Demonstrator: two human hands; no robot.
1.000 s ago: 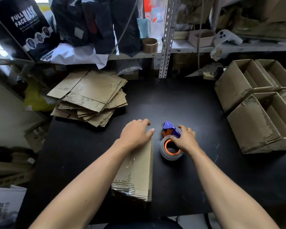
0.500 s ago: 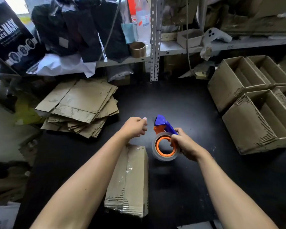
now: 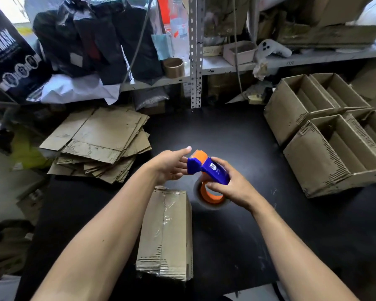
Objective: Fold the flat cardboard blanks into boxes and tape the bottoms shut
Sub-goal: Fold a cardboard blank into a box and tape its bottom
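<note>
Blue-orange tape dispenser (image 3: 208, 170) now lifted off table (image 3: 237, 135), left hand (image 3: 172, 165) joined

Stack of flat corrugated cardboard blanks (image 3: 98, 144) lies rear-left on the dark table (image 3: 226, 135); open brown cardboard boxes (image 3: 332, 135) right; taped cardboard box (image 3: 167, 235) front-centre.

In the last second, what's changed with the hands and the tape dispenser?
The right hand lifted the tape dispenser off the table. The left hand left the taped box and rose to the dispenser's front end. The box, the flat cardboard stack and the finished boxes stayed put.
</note>
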